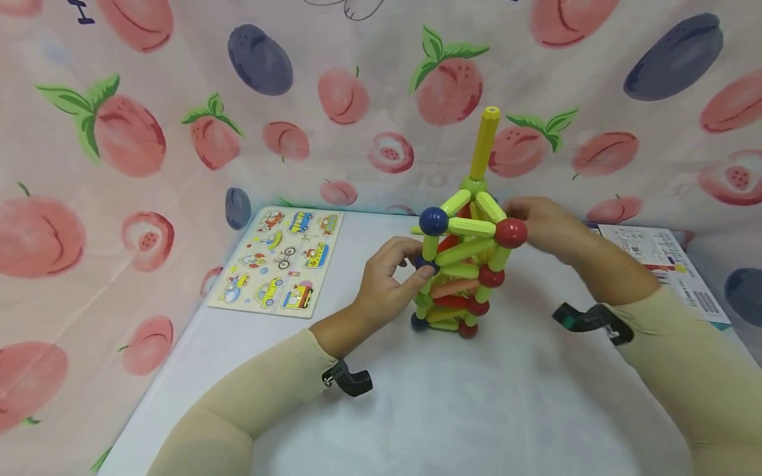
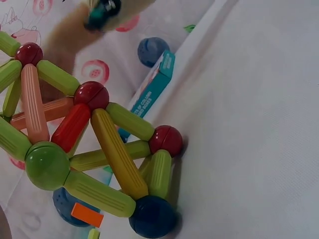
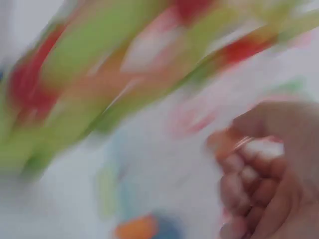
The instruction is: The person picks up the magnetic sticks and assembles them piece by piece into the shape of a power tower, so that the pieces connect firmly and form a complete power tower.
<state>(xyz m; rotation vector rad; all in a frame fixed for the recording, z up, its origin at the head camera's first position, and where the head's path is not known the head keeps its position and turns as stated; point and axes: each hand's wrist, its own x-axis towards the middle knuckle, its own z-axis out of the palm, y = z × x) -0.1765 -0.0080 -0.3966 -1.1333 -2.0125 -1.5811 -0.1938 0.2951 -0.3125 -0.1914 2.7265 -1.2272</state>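
A tower of ball-and-stick building toys [image 1: 461, 254] stands upright on the table, with yellow-green, red, orange and yellow sticks joined by coloured balls. One yellow stick [image 1: 485, 142] points up from its top. My left hand [image 1: 383, 277] grips the tower's left side at a blue ball, thumb in front. Behind the tower's right side is my right hand [image 1: 544, 225], its fingertips partly hidden there. The right wrist view is blurred: that hand's fingers [image 3: 234, 189] are curled beside the tower, and whether they pinch something cannot be made out.
A wooden puzzle board [image 1: 276, 261] with vehicle pictures lies at the back left. At the right lies a flat printed box [image 1: 667, 264]. Behind the tower are a blue ball [image 2: 75, 206] and an orange piece [image 2: 87, 214]. A fruit-print cloth [image 1: 357, 145] hangs behind the table.
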